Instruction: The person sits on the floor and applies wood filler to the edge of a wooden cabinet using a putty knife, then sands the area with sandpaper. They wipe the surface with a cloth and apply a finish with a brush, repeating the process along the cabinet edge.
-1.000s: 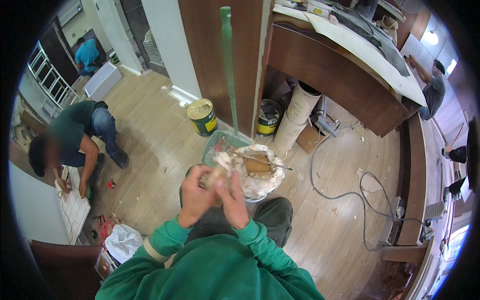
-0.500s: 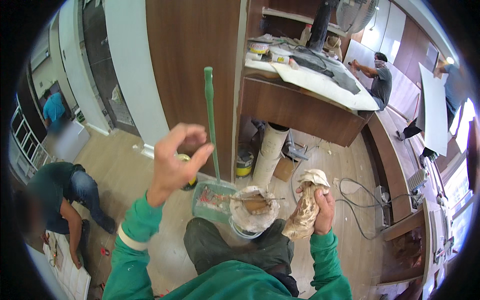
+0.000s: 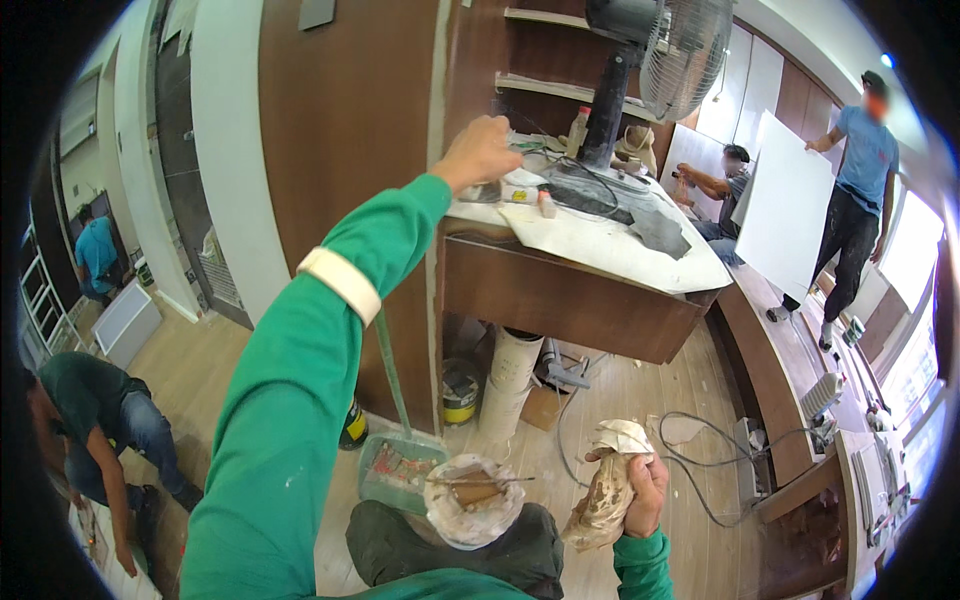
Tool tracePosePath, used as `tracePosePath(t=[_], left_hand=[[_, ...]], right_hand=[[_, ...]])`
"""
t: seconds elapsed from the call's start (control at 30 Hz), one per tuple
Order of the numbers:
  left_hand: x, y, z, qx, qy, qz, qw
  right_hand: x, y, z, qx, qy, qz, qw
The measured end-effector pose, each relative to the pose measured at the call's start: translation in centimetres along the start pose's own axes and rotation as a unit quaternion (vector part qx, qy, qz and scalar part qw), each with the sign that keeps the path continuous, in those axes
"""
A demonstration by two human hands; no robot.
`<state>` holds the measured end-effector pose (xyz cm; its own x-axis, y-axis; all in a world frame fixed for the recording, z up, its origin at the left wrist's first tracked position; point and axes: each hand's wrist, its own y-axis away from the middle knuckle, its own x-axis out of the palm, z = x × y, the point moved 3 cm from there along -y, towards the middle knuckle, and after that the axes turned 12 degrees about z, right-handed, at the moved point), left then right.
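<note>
My left hand [image 3: 482,152] reaches out over the far worktop, its fingers curled downward beside the small white tub [image 3: 521,186]. The fingertips are mostly hidden, so what they hold cannot be made out. In my right hand [image 3: 645,495] is a crumpled, brown-stained pale bag [image 3: 598,505] with a folded white top, held upright low on the right. Between my knees stands a bucket [image 3: 440,498] with a crusted whitish rim, and a thin stick [image 3: 510,480] lies across it. A green long-handled dustpan [image 3: 375,488] with red scraps sits just beyond.
On the worktop [image 3: 600,245] stand a fan [image 3: 685,60] and a bottle [image 3: 578,130]. A cardboard tube [image 3: 508,385] and a cable [image 3: 690,425] are on the floor. One person crouches at left; at right another carries a white panel [image 3: 785,200].
My left hand has moved up and forward from above the dustpan to the worktop. The view has shifted upward. My right hand still grips the bag. The person with the panel has come further into view.
</note>
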<state>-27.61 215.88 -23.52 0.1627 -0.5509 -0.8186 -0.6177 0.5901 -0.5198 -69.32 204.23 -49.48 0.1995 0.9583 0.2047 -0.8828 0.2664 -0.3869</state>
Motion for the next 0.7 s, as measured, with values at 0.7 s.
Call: tracePosePath(t=[0.7], left_hand=[[-4.4,-5.4,0.5,0.120,-0.081,-0.251,0.957]], right_hand=[[1.2,-28.6,11.8,-0.193,0.378,0.130,0.896]])
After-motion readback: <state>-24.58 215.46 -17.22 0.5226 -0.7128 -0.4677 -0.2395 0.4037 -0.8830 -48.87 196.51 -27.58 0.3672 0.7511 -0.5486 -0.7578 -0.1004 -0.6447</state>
